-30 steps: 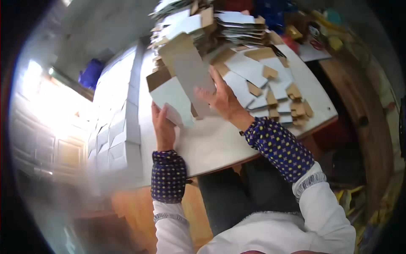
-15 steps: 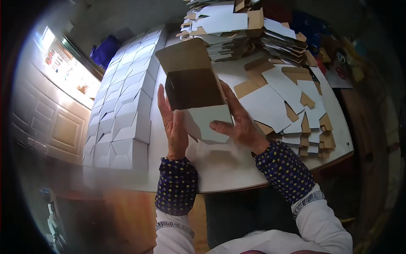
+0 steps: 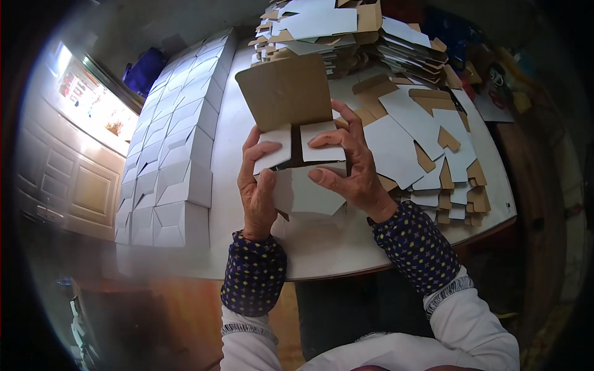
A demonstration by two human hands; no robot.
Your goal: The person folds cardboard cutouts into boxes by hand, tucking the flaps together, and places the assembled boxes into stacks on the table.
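Observation:
Between my two hands is a small white cardboard box (image 3: pixel 303 191), brown on the inside. Its brown-lined lid flap (image 3: pixel 288 89) stands up at the far side. Two white side flaps are folded inward over the opening, with a dark gap between them. My left hand (image 3: pixel 257 185) grips the box's left side, its index finger on the left side flap (image 3: pixel 281 137). Around the right side is my right hand (image 3: pixel 356 164), fingers bent onto the right side flap (image 3: pixel 318 139) and thumb against the near wall. The box's underside is hidden.
Rows of closed white boxes (image 3: pixel 179 142) line the table's left side. A tall pile of flat cardboard blanks (image 3: pixel 322 25) stands at the back. More loose blanks (image 3: pixel 402 142) lie on the right. The white table's near edge (image 3: pixel 334 272) runs in front of me.
Both side flaps have been folded inward over the box opening, which showed its dark inside before. My fingers have moved onto the flaps, and the lid flap stands more upright.

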